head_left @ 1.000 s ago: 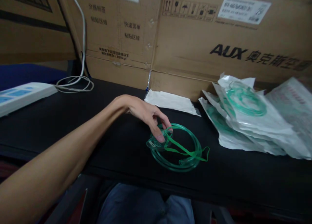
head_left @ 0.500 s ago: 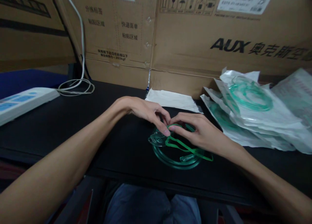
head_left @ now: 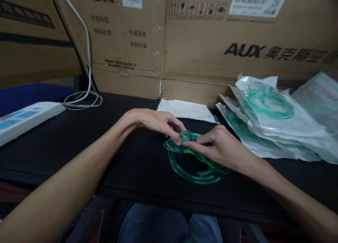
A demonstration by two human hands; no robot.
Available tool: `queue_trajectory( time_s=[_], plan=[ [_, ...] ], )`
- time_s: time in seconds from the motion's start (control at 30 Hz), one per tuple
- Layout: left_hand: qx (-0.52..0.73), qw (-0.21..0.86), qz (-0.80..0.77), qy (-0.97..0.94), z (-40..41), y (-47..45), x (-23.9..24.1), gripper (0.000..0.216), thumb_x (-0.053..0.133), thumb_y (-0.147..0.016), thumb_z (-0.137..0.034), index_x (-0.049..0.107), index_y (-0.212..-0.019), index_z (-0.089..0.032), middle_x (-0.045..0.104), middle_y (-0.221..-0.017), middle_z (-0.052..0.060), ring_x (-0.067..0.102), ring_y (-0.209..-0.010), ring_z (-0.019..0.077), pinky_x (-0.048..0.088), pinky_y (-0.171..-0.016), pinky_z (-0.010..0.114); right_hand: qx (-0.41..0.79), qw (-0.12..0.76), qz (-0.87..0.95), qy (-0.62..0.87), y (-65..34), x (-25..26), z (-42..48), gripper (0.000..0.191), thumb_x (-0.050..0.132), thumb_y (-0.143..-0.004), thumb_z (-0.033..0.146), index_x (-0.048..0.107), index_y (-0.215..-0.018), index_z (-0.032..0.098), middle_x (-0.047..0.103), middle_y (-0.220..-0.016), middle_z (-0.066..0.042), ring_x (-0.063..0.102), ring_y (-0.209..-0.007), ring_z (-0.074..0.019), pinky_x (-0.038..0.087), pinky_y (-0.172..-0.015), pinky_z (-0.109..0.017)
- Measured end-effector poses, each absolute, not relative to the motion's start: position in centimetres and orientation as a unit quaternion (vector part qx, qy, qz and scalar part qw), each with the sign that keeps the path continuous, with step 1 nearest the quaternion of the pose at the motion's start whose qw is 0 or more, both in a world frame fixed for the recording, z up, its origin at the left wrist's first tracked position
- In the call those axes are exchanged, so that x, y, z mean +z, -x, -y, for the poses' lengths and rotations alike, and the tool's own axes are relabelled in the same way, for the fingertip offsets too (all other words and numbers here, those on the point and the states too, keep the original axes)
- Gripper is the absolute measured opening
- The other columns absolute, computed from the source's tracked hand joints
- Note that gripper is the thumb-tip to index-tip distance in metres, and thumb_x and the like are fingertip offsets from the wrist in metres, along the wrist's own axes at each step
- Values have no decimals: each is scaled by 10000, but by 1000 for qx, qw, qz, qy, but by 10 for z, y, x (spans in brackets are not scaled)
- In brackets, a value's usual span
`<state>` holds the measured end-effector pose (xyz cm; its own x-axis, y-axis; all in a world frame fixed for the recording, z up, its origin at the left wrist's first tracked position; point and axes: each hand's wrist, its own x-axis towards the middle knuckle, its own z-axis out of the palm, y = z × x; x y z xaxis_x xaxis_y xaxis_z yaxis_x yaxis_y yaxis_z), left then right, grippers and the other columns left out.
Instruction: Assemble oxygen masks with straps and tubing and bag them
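A green oxygen mask [head_left: 177,147] with its coiled green tubing [head_left: 196,172] lies on the black table [head_left: 79,137], just ahead of me. My left hand [head_left: 161,123] pinches the mask's upper edge with thumb and fingertips. My right hand [head_left: 220,148] meets it from the right, fingers closed on the mask and its green strap. Both hands sit over the coil's top; the lower loop of tubing shows below them.
Sealed white pouches [head_left: 269,123] holding more green tubing are stacked at the right. An empty white wrapper [head_left: 185,109] lies behind the hands. Big cardboard boxes [head_left: 211,45] wall off the back. A white power strip [head_left: 23,118] and a coiled cable [head_left: 81,98] sit at the left.
My right hand came in from the right and closed on the mask and strap. My left hand kept its pinch. The mask end has lifted slightly off the table.
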<state>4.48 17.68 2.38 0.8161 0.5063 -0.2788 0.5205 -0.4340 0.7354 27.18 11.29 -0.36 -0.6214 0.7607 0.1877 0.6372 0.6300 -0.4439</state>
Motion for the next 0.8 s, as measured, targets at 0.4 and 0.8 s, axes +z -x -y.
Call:
queue_trajectory(
  time_s=[0.4, 0.8],
  plan=[
    [195, 156, -310, -917, -182, -45, 13, 274, 584, -907, -337, 805, -943, -179, 740, -753, -8, 574, -628, 120, 366, -598, 227, 385, 264, 751, 467, -269, 8, -113, 385, 649, -880, 452, 733, -1094, 143, 694, -603, -32, 569, -392, -137, 359, -370, -224],
    [240, 76, -267, -930, -175, -53, 7, 211, 611, -918, -259, 790, -860, -163, 737, -747, 48, 621, -669, 142, 385, -655, 250, 375, 301, 755, 446, -263, -2, -120, 355, 630, -908, 492, 662, -763, 170, 655, -562, 4, 515, -345, -102, 359, -353, -207]
  ],
)
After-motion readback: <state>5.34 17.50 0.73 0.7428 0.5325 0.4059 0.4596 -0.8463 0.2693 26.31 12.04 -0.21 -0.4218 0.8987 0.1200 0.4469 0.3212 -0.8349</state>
